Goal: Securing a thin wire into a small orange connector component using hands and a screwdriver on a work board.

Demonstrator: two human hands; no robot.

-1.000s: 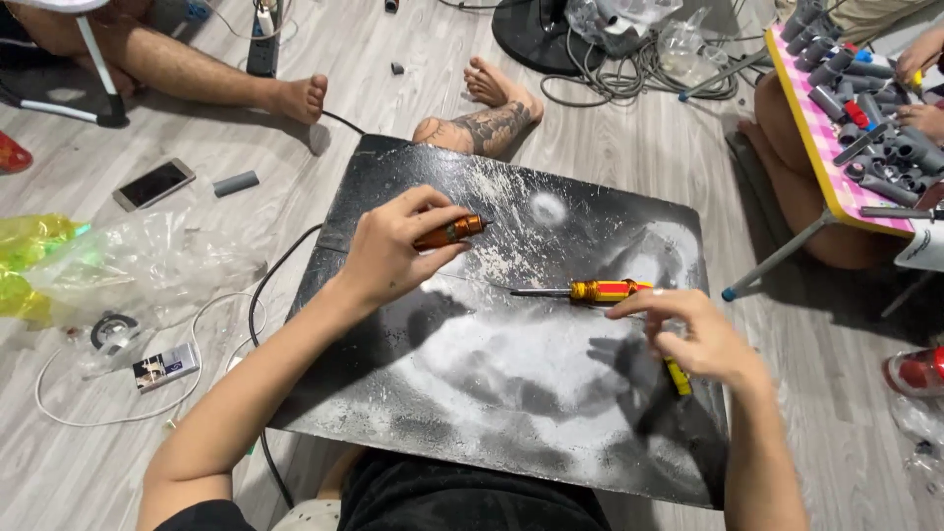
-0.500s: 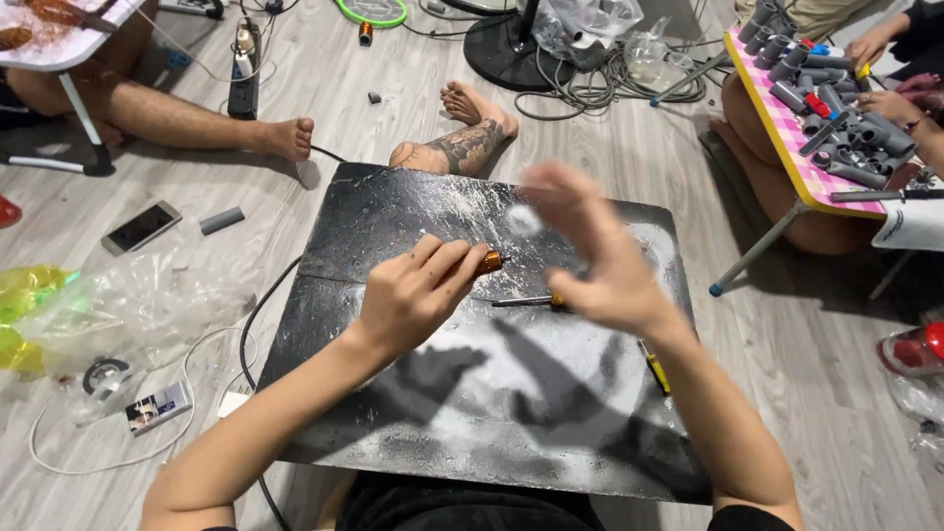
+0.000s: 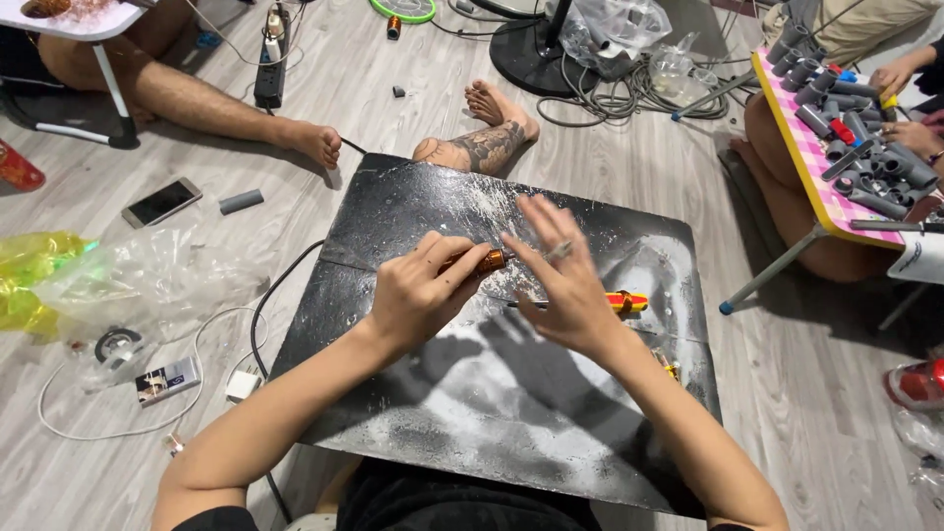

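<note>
My left hand point(image 3: 418, 295) grips a small orange-brown cylindrical part point(image 3: 482, 263) over a black board point(image 3: 413, 197) dusted with white powder. My right hand point(image 3: 560, 285) hovers just right of that part with its fingers spread and nothing in it. A screwdriver with a red and yellow handle point(image 3: 621, 302) lies on the board, partly hidden under my right hand. A small yellow tool point(image 3: 671, 370) lies near my right wrist.
Other people sit around: bare feet point(image 3: 315, 143) point(image 3: 492, 108) beyond the board, a person at a pink table point(image 3: 811, 162) with grey pipe fittings at right. A phone point(image 3: 160, 202), plastic bags point(image 3: 138, 275), white cable point(image 3: 118, 428) and small box point(image 3: 167, 380) lie left. A fan base point(image 3: 541, 54) and cords sit at the top.
My right hand left the board near the screwdriver, rose, and came beside the part in my left hand. My left hand drew slightly toward me, still holding the part.
</note>
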